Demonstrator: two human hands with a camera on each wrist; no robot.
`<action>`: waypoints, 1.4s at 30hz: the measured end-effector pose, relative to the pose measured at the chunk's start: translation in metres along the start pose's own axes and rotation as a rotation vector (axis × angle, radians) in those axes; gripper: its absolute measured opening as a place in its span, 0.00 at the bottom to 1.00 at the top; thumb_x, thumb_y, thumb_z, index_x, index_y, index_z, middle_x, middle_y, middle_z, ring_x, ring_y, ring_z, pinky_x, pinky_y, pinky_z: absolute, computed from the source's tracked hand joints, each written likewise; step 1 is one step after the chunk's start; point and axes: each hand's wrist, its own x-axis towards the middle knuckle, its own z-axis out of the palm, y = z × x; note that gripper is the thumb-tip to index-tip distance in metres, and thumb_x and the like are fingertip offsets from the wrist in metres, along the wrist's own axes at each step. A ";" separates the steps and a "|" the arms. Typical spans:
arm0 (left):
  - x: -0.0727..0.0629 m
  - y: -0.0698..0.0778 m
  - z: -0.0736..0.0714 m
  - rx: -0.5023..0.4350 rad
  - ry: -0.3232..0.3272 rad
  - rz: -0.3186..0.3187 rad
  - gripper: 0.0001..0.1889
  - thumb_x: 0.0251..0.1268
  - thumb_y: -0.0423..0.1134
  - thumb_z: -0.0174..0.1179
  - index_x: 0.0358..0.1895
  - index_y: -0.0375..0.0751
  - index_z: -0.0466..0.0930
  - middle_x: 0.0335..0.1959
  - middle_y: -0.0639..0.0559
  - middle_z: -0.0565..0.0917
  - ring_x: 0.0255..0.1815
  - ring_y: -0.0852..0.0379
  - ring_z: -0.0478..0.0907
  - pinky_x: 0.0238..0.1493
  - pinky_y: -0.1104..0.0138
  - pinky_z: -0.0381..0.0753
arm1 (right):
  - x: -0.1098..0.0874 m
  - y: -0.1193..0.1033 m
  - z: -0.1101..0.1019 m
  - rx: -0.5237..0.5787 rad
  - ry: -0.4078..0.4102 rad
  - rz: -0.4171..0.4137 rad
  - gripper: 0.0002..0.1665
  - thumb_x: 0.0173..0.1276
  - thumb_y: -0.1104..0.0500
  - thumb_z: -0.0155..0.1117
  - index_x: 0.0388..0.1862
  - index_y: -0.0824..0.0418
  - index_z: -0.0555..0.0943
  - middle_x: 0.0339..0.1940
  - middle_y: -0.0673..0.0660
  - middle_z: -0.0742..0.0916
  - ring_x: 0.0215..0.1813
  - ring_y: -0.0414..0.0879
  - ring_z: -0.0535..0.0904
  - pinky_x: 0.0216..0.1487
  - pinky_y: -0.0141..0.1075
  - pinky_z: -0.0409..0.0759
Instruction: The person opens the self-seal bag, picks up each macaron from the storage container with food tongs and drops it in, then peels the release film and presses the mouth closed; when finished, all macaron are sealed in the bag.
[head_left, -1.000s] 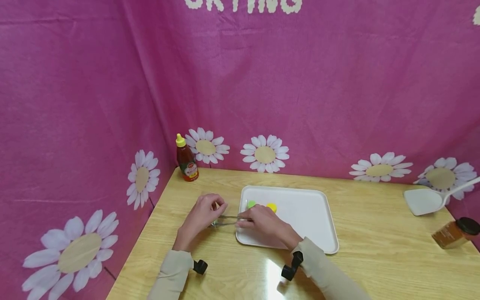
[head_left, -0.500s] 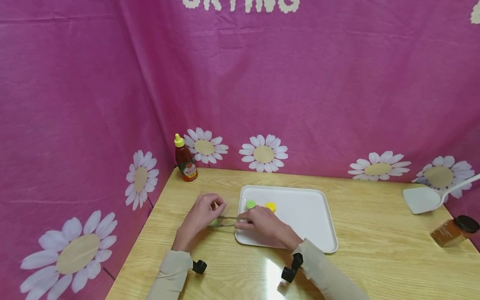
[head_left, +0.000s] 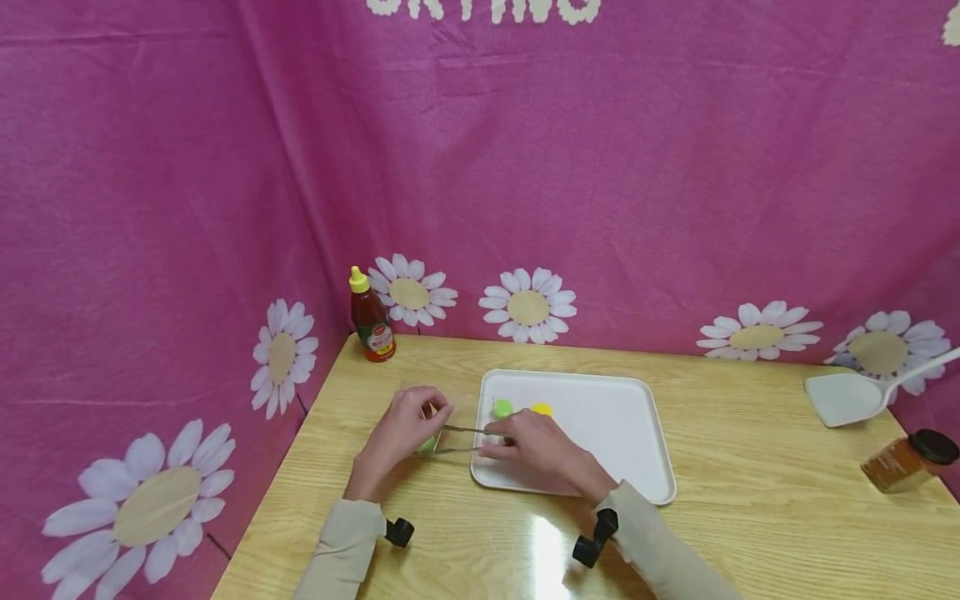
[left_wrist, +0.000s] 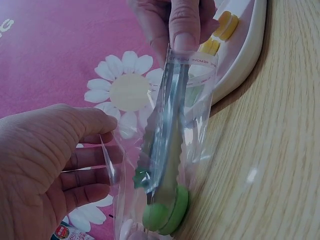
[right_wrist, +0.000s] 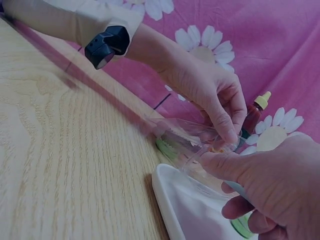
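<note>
My left hand (left_wrist: pixel 55 160) pinches the edge of a clear plastic bag (left_wrist: pixel 205 100) between thumb and forefinger. Inside the bag, near its lower end, is a green macaron (left_wrist: pixel 175 212). Metal tongs with scalloped edges (left_wrist: pixel 167 115) reach through the bag's mouth, their tips close by the macaron; whether they touch it I cannot tell. The tongs' other end is in the grip of my right hand (head_left: pixel 536 446), over the left part of a white tray (head_left: pixel 607 433). On that tray lie another green macaron (head_left: pixel 502 408) and yellow macarons (left_wrist: pixel 229 26), partly hidden by the right hand.
A red sauce bottle with a yellow cap (head_left: pixel 372 321) stands at the back left corner of the wooden table (head_left: pixel 735 500). To the far right are a white spatula (head_left: pixel 847 400) and a dark-lidded jar (head_left: pixel 903 462). Pink flowered cloth (head_left: pixel 637 183) hangs behind.
The tongs' two arms stand a little wider apart, and my right hand has shifted slightly to the right. My left hand stays in place at the bag.
</note>
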 end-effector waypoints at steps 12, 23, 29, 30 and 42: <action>-0.001 -0.001 0.002 -0.016 0.017 -0.018 0.04 0.72 0.42 0.68 0.37 0.49 0.88 0.29 0.63 0.82 0.33 0.60 0.77 0.38 0.67 0.80 | -0.024 0.006 -0.009 0.000 0.033 0.069 0.16 0.72 0.39 0.69 0.44 0.49 0.91 0.18 0.37 0.73 0.25 0.32 0.67 0.27 0.31 0.65; 0.000 -0.002 0.002 -0.010 0.005 -0.023 0.05 0.73 0.41 0.68 0.37 0.46 0.88 0.30 0.62 0.82 0.36 0.55 0.78 0.40 0.64 0.79 | -0.052 0.008 -0.018 -0.063 0.086 0.084 0.23 0.72 0.42 0.71 0.20 0.44 0.73 0.23 0.42 0.68 0.26 0.35 0.63 0.26 0.30 0.58; 0.001 -0.001 0.003 0.002 -0.002 -0.040 0.05 0.73 0.42 0.68 0.36 0.49 0.88 0.30 0.63 0.82 0.36 0.56 0.78 0.41 0.64 0.79 | -0.072 0.012 -0.020 -0.057 0.163 0.069 0.18 0.70 0.42 0.72 0.24 0.45 0.78 0.24 0.42 0.71 0.26 0.32 0.63 0.24 0.28 0.59; 0.002 -0.001 0.003 0.005 -0.004 -0.045 0.05 0.73 0.43 0.67 0.37 0.49 0.88 0.30 0.63 0.82 0.36 0.57 0.77 0.41 0.63 0.79 | -0.076 0.013 -0.021 -0.049 0.169 0.079 0.17 0.70 0.42 0.72 0.26 0.45 0.80 0.24 0.42 0.72 0.27 0.32 0.64 0.25 0.28 0.61; 0.000 0.002 0.003 -0.002 -0.008 -0.064 0.04 0.72 0.43 0.68 0.38 0.49 0.88 0.30 0.62 0.82 0.36 0.57 0.77 0.41 0.63 0.80 | -0.127 0.024 -0.024 -0.033 0.253 0.191 0.09 0.67 0.43 0.75 0.36 0.43 0.85 0.24 0.36 0.72 0.28 0.31 0.67 0.28 0.29 0.66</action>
